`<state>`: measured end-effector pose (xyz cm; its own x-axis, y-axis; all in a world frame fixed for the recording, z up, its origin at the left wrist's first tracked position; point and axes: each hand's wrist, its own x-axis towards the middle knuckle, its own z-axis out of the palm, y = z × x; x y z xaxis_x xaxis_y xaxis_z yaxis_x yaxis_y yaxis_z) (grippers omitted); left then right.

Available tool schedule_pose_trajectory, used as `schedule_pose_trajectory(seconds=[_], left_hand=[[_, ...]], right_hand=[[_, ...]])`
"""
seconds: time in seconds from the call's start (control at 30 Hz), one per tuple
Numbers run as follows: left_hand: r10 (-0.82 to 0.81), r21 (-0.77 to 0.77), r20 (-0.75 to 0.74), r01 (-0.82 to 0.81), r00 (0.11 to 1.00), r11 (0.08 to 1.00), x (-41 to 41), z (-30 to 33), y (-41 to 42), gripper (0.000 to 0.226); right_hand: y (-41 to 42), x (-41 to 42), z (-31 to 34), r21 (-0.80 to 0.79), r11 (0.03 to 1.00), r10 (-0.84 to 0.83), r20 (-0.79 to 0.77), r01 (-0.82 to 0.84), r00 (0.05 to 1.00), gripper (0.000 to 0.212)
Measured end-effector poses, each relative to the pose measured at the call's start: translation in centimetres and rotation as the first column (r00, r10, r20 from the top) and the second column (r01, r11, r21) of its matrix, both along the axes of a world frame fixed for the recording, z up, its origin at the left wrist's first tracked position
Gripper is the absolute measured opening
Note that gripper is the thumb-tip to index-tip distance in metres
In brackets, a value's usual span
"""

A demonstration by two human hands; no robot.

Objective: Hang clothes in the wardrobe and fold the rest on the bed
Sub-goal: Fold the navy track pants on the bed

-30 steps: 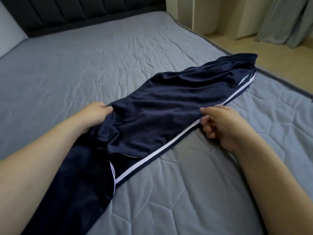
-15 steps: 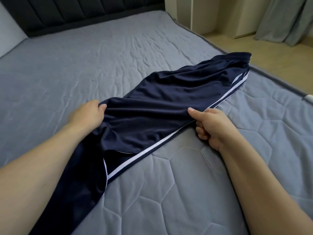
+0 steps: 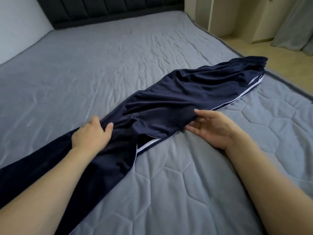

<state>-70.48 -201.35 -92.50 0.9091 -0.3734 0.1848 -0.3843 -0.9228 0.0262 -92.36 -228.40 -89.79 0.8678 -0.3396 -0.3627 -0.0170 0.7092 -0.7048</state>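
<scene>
Navy track pants (image 3: 177,102) with a white side stripe lie diagonally across the grey quilted mattress (image 3: 186,184), waistband toward the far right edge and legs running to the near left. My left hand (image 3: 91,134) lies on top of the pants at the knee area, its thumb pressed into bunched fabric and its fingers curled over the far edge. At the near side of the pants my right hand (image 3: 213,128) is turned palm up with loose, straight fingers. Its fingertips touch the fold of fabric beside the stripe.
A dark padded headboard (image 3: 110,9) stands at the far end and a white wall (image 3: 18,22) runs along the left. Beyond the bed's right edge are wooden floor (image 3: 279,53), beige cabinet doors (image 3: 220,16) and a grey curtain (image 3: 298,22).
My right hand has let go of the striped edge and opened palm up. My left hand slid nearer along the pants, and the view has shifted left.
</scene>
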Motion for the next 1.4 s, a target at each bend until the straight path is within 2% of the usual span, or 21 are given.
schedule_pose_trajectory(seconds=[0.1, 0.23, 0.4, 0.47, 0.5, 0.53, 0.57, 0.6, 0.63, 0.67, 0.7, 0.73, 0.8, 0.87, 0.9, 0.97, 1.0, 1.07, 1.23, 1.4], left_hand=[[0.084, -0.020, -0.122, -0.087, 0.989, 0.996, -0.8, 0.7, 4.9, 0.061], [0.119, 0.012, -0.198, -0.119, 0.973, 0.993, -2.9, 1.1, 11.8, 0.059], [-0.017, 0.031, -0.090, 0.020, 0.996, 0.999, -3.3, 1.8, 17.1, 0.035], [-0.028, 0.075, 0.004, 0.028, 1.000, 0.997, -1.9, 2.5, 18.6, 0.036], [-0.002, 0.072, 0.013, 0.001, 1.000, 0.997, -1.1, 2.8, 19.6, 0.038], [0.035, 0.054, -0.009, -0.035, 0.999, 0.998, -0.3, 2.8, 20.8, 0.041], [0.077, 0.045, -0.054, -0.074, 0.996, 0.996, 0.2, 2.6, 22.1, 0.045], [0.104, 0.054, -0.111, -0.098, 0.988, 0.994, 0.4, 2.1, 23.4, 0.048], [0.110, 0.061, -0.157, -0.101, 0.981, 0.993, 0.3, 1.4, 24.8, 0.048], [0.092, 0.051, -0.181, -0.084, 0.979, 0.995, 0.2, 0.6, 26.1, 0.042], [0.060, 0.024, -0.187, -0.056, 0.980, 0.998, 0.1, 0.1, 27.1, 0.034], [0.029, -0.007, -0.167, -0.031, 0.985, 0.999, 0.4, 0.1, 27.8, 0.031], [0.014, -0.049, -0.030, -0.016, 0.999, 0.999, 1.8, 0.7, 27.9, 0.029], [0.048, -0.054, 0.072, -0.045, 0.996, 0.998, 3.6, 1.5, 27.2, 0.031], [0.080, -0.025, 0.052, -0.078, 0.995, 0.997, 4.3, 1.5, 26.8, 0.034], [0.119, 0.016, -0.102, -0.118, 0.988, 0.993, 5.1, 1.0, 26.2, 0.042], [0.108, -0.025, -0.180, -0.114, 0.978, 0.993, 5.3, 0.6, 25.8, 0.046], [0.018, -0.162, -0.240, -0.059, 0.971, 0.985, 5.2, 0.3, 24.4, 0.053], [-0.253, -0.420, -0.264, 0.125, 0.931, 0.899, 4.9, 1.9, 17.8, 0.047], [-0.380, -0.332, -0.198, 0.303, 0.904, 0.893, 4.6, 3.3, 10.1, 0.035]], right_hand=[[5.4, 1.4, -0.2, 0.083, 0.997, 0.011, -0.037, -0.008, 0.999, 0.028], [10.8, 3.2, 0.2, 0.183, 0.970, -0.157, -0.036, 0.161, 0.987, 0.033], [16.8, 5.6, 0.9, 0.181, 0.958, -0.213, -0.074, 0.223, 0.974, 0.023], [18.8, 6.0, 0.7, 0.025, 0.954, -0.289, -0.181, 0.298, 0.940, 0.013], [19.8, 5.9, 1.0, -0.096, 0.949, -0.314, -0.233, 0.299, 0.920, 0.026], [20.5, 6.0, 0.9, -0.151, 0.942, -0.333, -0.281, 0.301, 0.900, 0.051], [20.9, 6.6, 0.7, -0.098, 0.937, -0.349, -0.333, 0.336, 0.876, 0.073], [21.0, 7.3, 0.5, -0.095, 0.934, -0.352, -0.393, 0.344, 0.849, 0.080], [21.1, 7.7, 0.1, -0.126, 0.895, -0.439, -0.417, 0.428, 0.796, 0.060], [21.0, 7.9, -0.2, -0.094, 0.849, -0.507, -0.424, 0.521, 0.750, 0.030], [21.5, 7.7, -0.3, -0.160, 0.817, -0.566, -0.402, 0.553, 0.720, 0.019], [21.6, 7.8, -0.4, -0.239, 0.803, -0.593, -0.407, 0.545, 0.695, 0.025], [22.1, 7.6, -0.2, -0.356, 0.791, -0.611, -0.431, 0.497, 0.664, 0.040], [22.1, 7.4, 0.0, -0.295, 0.796, -0.605, -0.406, 0.529, 0.685, 0.039], [22.1, 7.3, 0.3, -0.198, 0.802, -0.593, -0.378, 0.564, 0.711, 0.035], [22.3, 6.8, 0.3, 0.016, 0.769, -0.612, -0.270, 0.639, 0.744, 0.032], [22.5, 6.5, 0.0, 0.127, 0.750, -0.620, -0.207, 0.649, 0.757, 0.032], [23.2, 6.0, -0.5, 0.231, 0.760, -0.597, -0.122, 0.608, 0.793, 0.037], [24.5, 6.3, -1.0, 0.237, 0.788, -0.563, -0.100, 0.569, 0.821, 0.030], [24.7, 6.4, -2.1, 0.094, 0.796, -0.590, -0.096, 0.597, 0.802, 0.022]])
